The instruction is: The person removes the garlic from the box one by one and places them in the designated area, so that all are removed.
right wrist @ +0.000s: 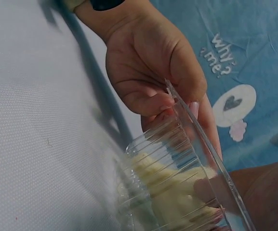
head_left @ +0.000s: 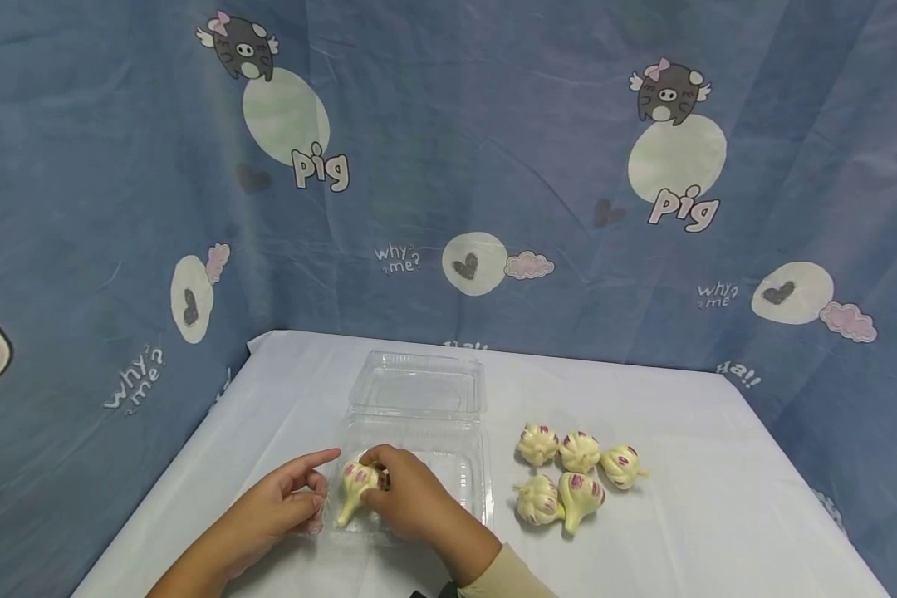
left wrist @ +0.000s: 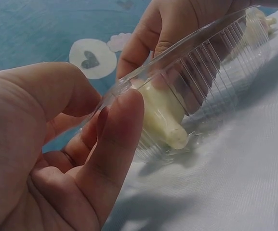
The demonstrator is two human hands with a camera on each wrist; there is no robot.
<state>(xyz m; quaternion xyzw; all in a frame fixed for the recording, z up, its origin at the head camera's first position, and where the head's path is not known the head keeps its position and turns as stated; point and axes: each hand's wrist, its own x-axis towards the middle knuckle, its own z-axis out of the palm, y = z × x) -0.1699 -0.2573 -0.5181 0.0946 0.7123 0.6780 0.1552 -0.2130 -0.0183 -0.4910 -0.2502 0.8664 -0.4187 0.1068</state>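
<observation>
A clear plastic clamshell container (head_left: 487, 477) lies with its lid tipped back on the table. My right hand (head_left: 413, 497) reaches into the left part of its base and grips a cream garlic bulb (head_left: 355, 480) with purple patches, stem toward me. At the container's left edge is my left hand (head_left: 282, 498); the right wrist view has the rim (right wrist: 196, 127) between its thumb and fingers. Through the ribbed wall, the left wrist view shows the bulb's pale stem (left wrist: 175, 134). Part of the bulb is hidden behind the right fingers.
Several more garlic bulbs (head_left: 580, 453) sit in two loose rows to the right of the container. The open lid (head_left: 421, 386) lies behind the base. A white cloth (head_left: 703, 498) covers the table, and a blue printed curtain (head_left: 433, 149) hangs behind and at the sides.
</observation>
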